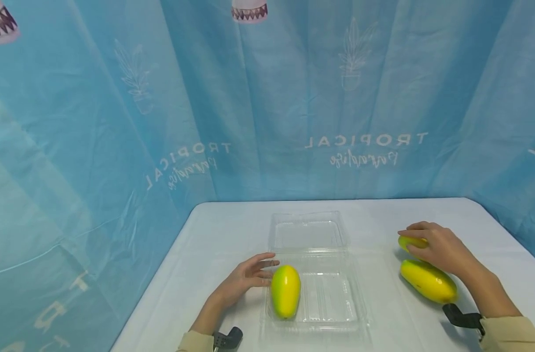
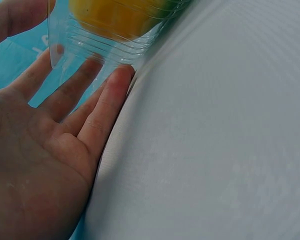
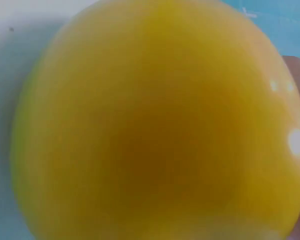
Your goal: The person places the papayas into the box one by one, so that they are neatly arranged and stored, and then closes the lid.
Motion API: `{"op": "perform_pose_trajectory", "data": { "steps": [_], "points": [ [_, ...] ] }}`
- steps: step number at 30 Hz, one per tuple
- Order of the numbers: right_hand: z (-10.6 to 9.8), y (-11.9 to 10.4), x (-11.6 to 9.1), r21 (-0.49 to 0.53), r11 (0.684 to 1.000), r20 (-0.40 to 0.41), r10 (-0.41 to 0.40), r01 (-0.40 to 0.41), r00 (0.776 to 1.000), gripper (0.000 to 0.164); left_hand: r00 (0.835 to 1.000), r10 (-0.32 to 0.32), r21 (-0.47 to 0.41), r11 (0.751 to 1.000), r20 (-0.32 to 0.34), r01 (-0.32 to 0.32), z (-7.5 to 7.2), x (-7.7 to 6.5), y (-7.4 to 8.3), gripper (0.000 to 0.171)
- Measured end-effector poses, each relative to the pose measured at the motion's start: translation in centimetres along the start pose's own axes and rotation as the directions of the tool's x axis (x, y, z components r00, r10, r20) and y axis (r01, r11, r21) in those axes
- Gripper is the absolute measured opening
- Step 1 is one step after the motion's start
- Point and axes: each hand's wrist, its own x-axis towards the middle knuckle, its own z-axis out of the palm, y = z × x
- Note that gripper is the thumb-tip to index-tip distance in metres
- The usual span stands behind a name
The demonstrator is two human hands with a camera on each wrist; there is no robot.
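Note:
A clear plastic clamshell box [image 1: 353, 293] lies opened out, its lid [image 1: 309, 234] folded back away from me. Inside its left half rests a smooth yellow-green oval fruit [image 1: 286, 292], like a mango or papaya. My left hand [image 1: 245, 278] is at the box's left edge, fingers spread and loosely bent, fingertips right at the clear wall [image 2: 102, 42]. Over to the right, my right hand [image 1: 439, 247] grips a second yellow-green fruit [image 1: 412, 242] from above, fingers and thumb on either side and covering much of it. A third, longer fruit [image 1: 429, 282] lies under the right wrist.
A white cloth covers the table [image 1: 232, 230]. Blue printed curtains [image 1: 285, 112] hang behind and along the left side. Black wrist mounts [image 1: 461, 318] stick out beside both sleeves, the right one close to the longer fruit.

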Motion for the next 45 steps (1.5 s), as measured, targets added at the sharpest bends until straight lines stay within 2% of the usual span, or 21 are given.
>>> {"op": "perform_pose_trajectory", "data": {
  "steps": [8,15,28,45],
  "points": [
    [-0.4,-0.6,0.1,0.007,0.998,-0.033,-0.060,0.060,0.998,0.038,1.000,0.000,0.003,1.000,0.000,0.000,-0.1,0.0,0.2,0.059],
    [-0.4,-1.1,0.2,0.008,0.994,-0.079,-0.106,0.107,0.991,0.037,1.000,0.004,-0.001,1.000,0.000,-0.004,-0.1,0.0,-0.2,0.060],
    [-0.3,-1.7,0.5,0.000,0.995,-0.103,-0.103,0.104,0.989,0.033,1.000,-0.002,0.014,1.000,-0.007,0.002,-0.1,0.1,-0.1,0.059],
    [-0.4,-2.7,0.7,0.020,0.987,-0.135,-0.153,0.157,0.979,0.033,1.000,-0.010,0.022,1.000,-0.010,0.010,-0.1,0.1,0.0,0.060]
  ]
}}
